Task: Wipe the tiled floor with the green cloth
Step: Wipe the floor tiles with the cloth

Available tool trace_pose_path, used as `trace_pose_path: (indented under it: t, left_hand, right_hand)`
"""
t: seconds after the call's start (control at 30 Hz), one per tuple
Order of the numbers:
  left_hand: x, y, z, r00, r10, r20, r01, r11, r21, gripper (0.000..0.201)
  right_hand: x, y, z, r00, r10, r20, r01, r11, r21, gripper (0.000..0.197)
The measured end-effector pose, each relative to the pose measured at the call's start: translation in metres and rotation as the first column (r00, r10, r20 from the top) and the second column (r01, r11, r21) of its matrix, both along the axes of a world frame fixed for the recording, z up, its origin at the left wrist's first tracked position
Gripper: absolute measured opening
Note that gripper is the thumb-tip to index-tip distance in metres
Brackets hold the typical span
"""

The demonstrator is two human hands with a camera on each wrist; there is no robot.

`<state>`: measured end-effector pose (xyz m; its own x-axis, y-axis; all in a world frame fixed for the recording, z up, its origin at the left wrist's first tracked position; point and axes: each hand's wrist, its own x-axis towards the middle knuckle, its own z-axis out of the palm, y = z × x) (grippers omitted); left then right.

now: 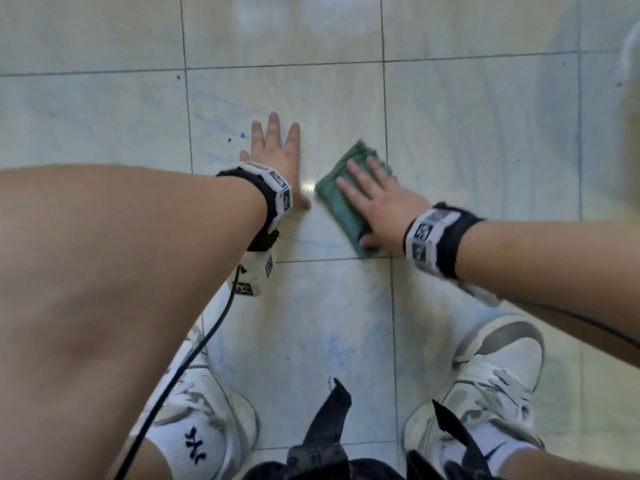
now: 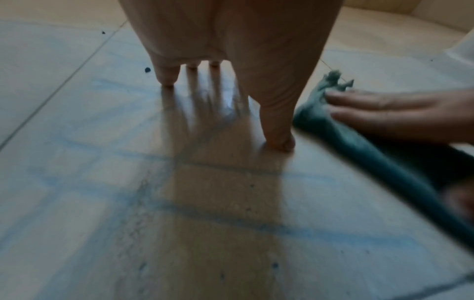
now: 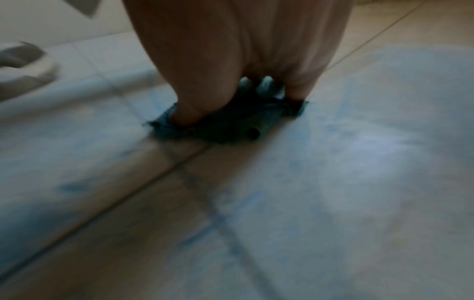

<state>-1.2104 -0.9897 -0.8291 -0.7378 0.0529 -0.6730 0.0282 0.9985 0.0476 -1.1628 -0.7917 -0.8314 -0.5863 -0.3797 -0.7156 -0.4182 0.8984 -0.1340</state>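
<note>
Glossy pale tile makes up the floor [image 1: 478, 133], big square slabs split by thin dark grout lines, the glaze shiny enough to mirror fingers in the left wrist view and streaked all over with faint blue smears plus a few small dark blue specks [image 1: 242, 135]. Two chunky white and grey sneakers [image 1: 498, 382] stand planted at the near edge, with white socks rising out of them and a black cable [image 1: 194, 355] trailing down past the left one. Both forearms carry black bands with white blocks printed in square black patterns [image 1: 429, 237]. The left hand [image 1: 277, 150] lies flat on the bare tile, fingers straight and spread, gripping nothing. Just to its right, on the same tile and close to the grout corner, sits the green cloth [image 1: 332, 195], a folded oblong of nubby fabric with frayed, fuzzy edges. The right hand [image 1: 377, 206] presses down on top of it, palm flat, fingers extended and slightly parted across the weave rather than curled around it, thumb at the cloth's near edge.
</note>
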Motion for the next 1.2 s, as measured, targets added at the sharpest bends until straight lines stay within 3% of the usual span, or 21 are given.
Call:
trace_pose_path:
  t: [0.13,0.23,0.3,0.4,0.53,0.6,0.73,0.83,0.9,1.03,1.13,1.2]
  left_hand:
    - [-0.003,0.003,0.001,1.000,0.028,0.004,-0.028,1.000,-0.011,0.131]
    - [-0.005,0.004,0.000,0.999,0.035,0.001,-0.035,0.999,0.000,0.132]
    - [-0.006,0.003,0.000,0.999,0.033,-0.005,-0.033,0.999,-0.006,0.133]
    - [-0.008,0.004,0.001,1.000,0.013,0.001,-0.013,1.000,-0.022,0.135]
    - [-0.009,0.006,0.001,1.000,0.013,0.013,-0.013,0.999,-0.037,0.136]
    - [-0.009,0.007,0.002,1.000,0.003,0.017,-0.003,0.999,-0.046,0.137]
    - [-0.010,0.009,0.007,0.999,-0.014,0.033,0.017,0.997,-0.078,0.135]
    - [-0.011,0.012,0.008,0.999,-0.019,0.037,0.023,0.996,-0.088,0.135]
    - [-0.013,0.013,0.009,0.999,-0.013,0.046,0.018,0.995,-0.098,0.135]
    - [-0.015,0.016,0.009,0.999,-0.013,0.049,0.017,0.995,-0.097,0.136]
    - [-0.015,0.016,0.005,0.999,0.009,0.038,-0.006,0.997,-0.078,0.135]
    - [-0.014,0.014,0.004,0.999,0.012,0.039,-0.009,0.997,-0.076,0.135]
  right_hand:
    - [-0.068,0.038,0.005,0.958,-0.270,-0.094,0.280,0.954,0.108,0.115]
    - [-0.074,0.045,0.006,0.932,-0.347,-0.107,0.357,0.929,0.099,0.114]
    - [-0.056,0.037,0.008,0.948,-0.303,-0.091,0.310,0.947,0.078,0.112]
    - [-0.013,0.015,0.009,0.994,-0.107,-0.016,0.108,0.994,0.037,0.114]
    - [0.030,-0.006,-0.002,0.996,0.086,0.039,-0.086,0.996,-0.010,0.117]
    - [0.012,0.008,-0.004,0.998,0.065,-0.015,-0.065,0.998,-0.013,0.116]
    - [-0.049,0.060,0.003,0.964,-0.257,-0.070,0.262,0.962,0.072,0.115]
    - [-0.043,0.066,0.003,0.936,-0.344,-0.072,0.350,0.932,0.096,0.113]
    - [-0.023,0.045,0.003,0.951,-0.304,-0.052,0.307,0.950,0.061,0.113]
    - [0.013,-0.007,-0.003,0.996,-0.087,-0.012,0.086,0.996,-0.014,0.115]
    - [0.009,-0.011,-0.009,0.998,-0.057,-0.017,0.056,0.997,-0.048,0.114]
    - [-0.014,0.003,-0.009,0.990,-0.135,-0.040,0.133,0.990,-0.049,0.113]
